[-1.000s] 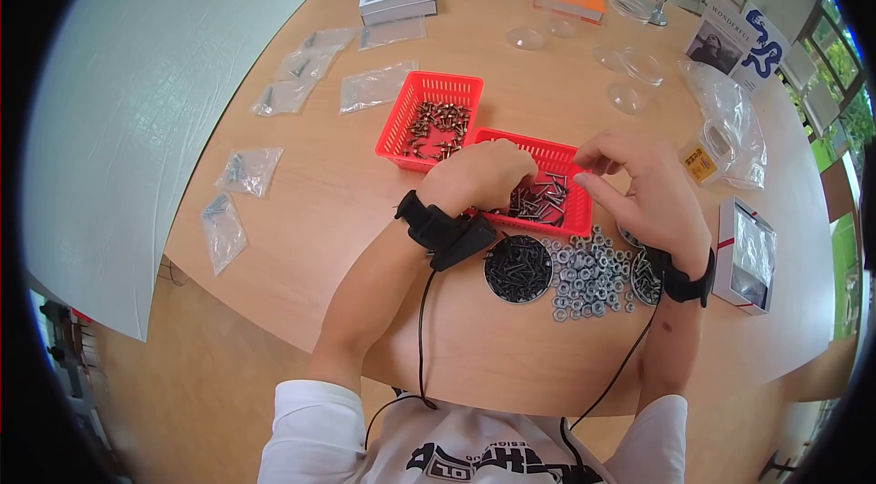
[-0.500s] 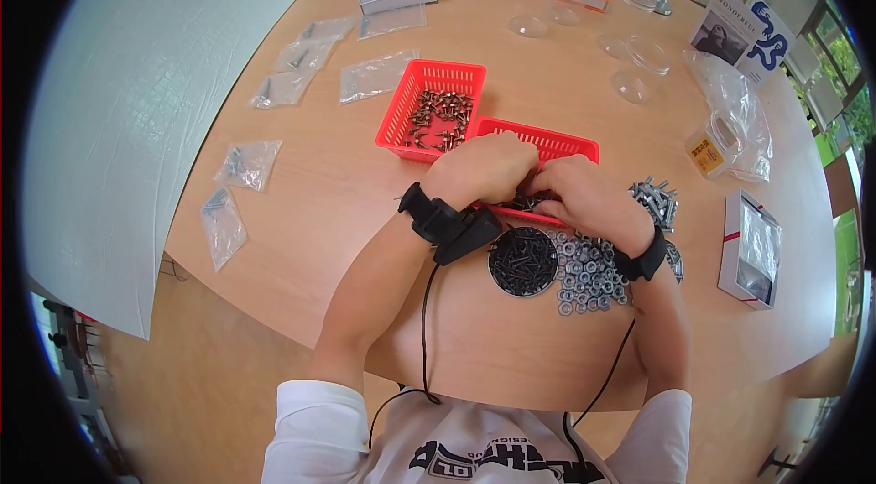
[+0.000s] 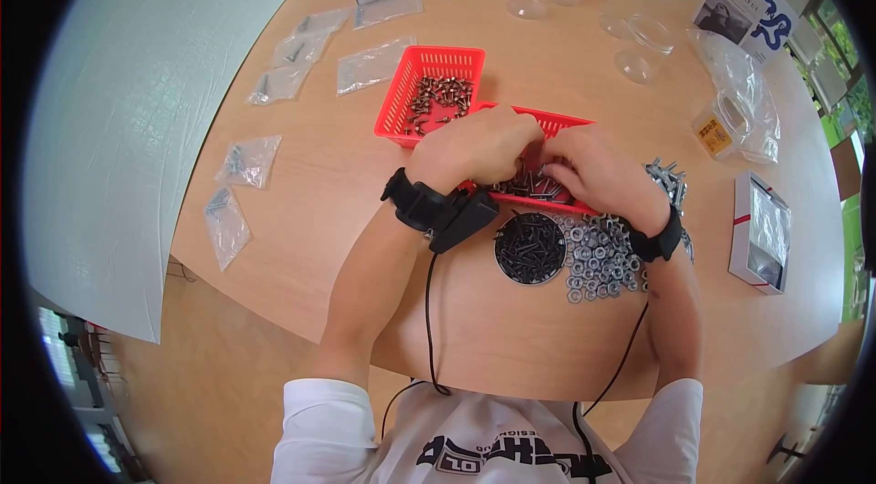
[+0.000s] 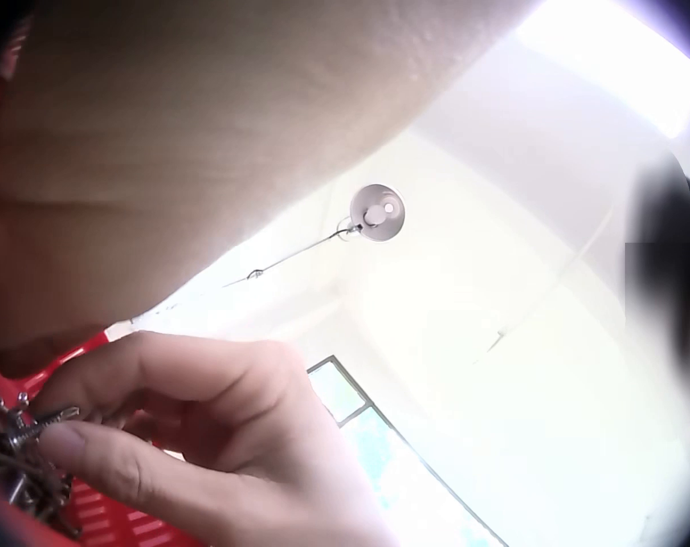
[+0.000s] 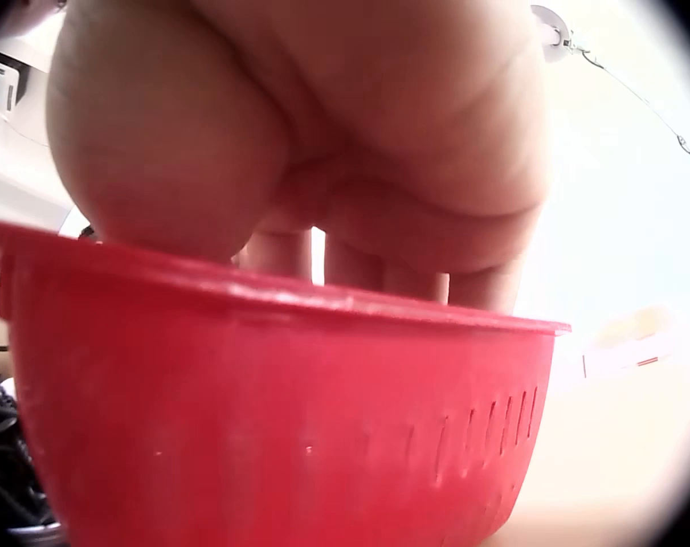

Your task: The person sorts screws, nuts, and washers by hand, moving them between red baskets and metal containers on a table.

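Reaching into a slotted red plastic basket (image 5: pixel 288 388), the left hand (image 3: pixel 474 151) and right hand (image 3: pixel 602 169) face each other closely above a pile of slender metal screws (image 3: pixel 525 185). The left wrist view shows the right hand's thumb and forefinger clamped on one threaded screw (image 4: pixel 51 426) (the head view mostly hides this pinch), inside the basket's walls. The left hand's fingertips are hidden; its grip cannot be told. The right wrist view adds the basket's outer wall: glossy, with a rounded corner, a projecting rim and narrow vertical slots.

Just beside the near wall lie a circular heap of matte black screws (image 3: pixel 531 251) and flat, shiny metal nuts (image 3: pixel 602 260), limiting the open room there. A second red basket (image 3: pixel 395 110), holding short brass-coloured screws (image 3: pixel 438 93), stands just beyond the left hand. Wider clearance is on the left, where smooth wood-grain table (image 3: pixel 310 219) extends toward crinkled clear bags (image 3: pixel 248 162).
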Tool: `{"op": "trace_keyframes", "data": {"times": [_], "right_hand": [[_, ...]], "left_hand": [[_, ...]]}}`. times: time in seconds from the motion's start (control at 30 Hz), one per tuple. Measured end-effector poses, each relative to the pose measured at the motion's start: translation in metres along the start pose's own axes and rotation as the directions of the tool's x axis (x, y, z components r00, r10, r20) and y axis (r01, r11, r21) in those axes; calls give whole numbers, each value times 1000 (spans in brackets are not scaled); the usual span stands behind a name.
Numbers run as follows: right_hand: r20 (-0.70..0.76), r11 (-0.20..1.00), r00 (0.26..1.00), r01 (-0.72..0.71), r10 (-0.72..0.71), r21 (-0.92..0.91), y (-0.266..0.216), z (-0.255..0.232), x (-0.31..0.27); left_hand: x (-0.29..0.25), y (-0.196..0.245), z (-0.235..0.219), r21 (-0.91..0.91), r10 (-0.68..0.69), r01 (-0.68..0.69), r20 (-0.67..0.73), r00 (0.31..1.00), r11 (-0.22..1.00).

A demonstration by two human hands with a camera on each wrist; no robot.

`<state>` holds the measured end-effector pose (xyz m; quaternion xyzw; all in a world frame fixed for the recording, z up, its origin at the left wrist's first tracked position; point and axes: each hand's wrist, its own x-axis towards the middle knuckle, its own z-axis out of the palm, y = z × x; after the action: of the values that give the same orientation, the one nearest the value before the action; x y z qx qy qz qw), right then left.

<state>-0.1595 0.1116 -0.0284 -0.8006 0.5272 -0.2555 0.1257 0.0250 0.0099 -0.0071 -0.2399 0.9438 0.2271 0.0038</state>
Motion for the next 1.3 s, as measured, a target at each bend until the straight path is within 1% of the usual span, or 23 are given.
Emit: {"op": "trace_keyframes", "data": {"times": [0.1, 0.13, 0.23, 0.3, 0.33, 0.43, 0.53, 0.63, 0.73, 0.83, 0.93, 1.03, 1.13, 1.23, 1.27, 1.3], "right_hand": [[0, 999, 1000, -24, 24, 22, -5, -8, 1], [2, 999, 1000, -31, 31, 22, -3, -9, 1], [-9, 999, 1000, -28, 28, 15, -1, -12, 0], [-30, 1000, 1000, 4, -4, 6, -3, -16, 0], [-36, 1000, 999, -3, 4, 19, -4, -17, 0], [-47, 998, 999, -13, 16, 66, -10, -20, 3], [-50, 990, 998, -23, 30, 141, -26, -24, 4], [-23, 972, 999, -21, 27, 234, -42, -24, 6], [13, 962, 1000, -16, 13, 273, -59, -18, 13], [49, 976, 996, 65, -77, 210, -69, -10, 29], [73, 980, 988, 126, -138, 154, -82, 0, 46], [95, 982, 978, 189, -187, -14, -84, 17, 61], [172, 975, 974, 174, -150, -135, -90, 29, 70], [176, 952, 957, 260, -232, -161, -84, 46, 69], [148, 955, 957, 268, -249, -128, -83, 45, 69], [117, 966, 965, 244, -234, -84, -81, 40, 68]], "left_hand": [[-3, 1, -8, -15, 25, -25, -10, 1000, 1000], [-7, 5, -12, -8, 63, -64, -55, 996, 998], [-11, 4, -18, -75, 149, -156, -94, 984, 985], [-16, 12, -27, -73, 100, -106, -81, 992, 992], [-19, 15, -31, -72, 73, -79, -76, 994, 994], [-29, 10, -36, -68, 141, -153, -155, 978, 986], [-49, 6, -41, -62, 139, -161, -270, 953, 985], [-74, -5, -43, -13, 105, -112, -253, 962, 994], [-98, -24, -38, -168, -41, 8, -195, 980, 986], [-121, -37, -28, -234, -107, 55, -219, 970, 971], [-127, -50, -10, -339, -126, 19, -296, 947, 941], [-122, -59, 6, -380, -130, -37, -403, 906, 924], [-116, -68, 21, -355, -109, -89, -500, 859, 930], [-114, -71, 27, -373, -101, -114, -509, 855, 921], [-116, -69, 27, -371, -110, -101, -507, 855, 923], [-119, -67, 26, -366, -117, -90, -507, 854, 926]]}}
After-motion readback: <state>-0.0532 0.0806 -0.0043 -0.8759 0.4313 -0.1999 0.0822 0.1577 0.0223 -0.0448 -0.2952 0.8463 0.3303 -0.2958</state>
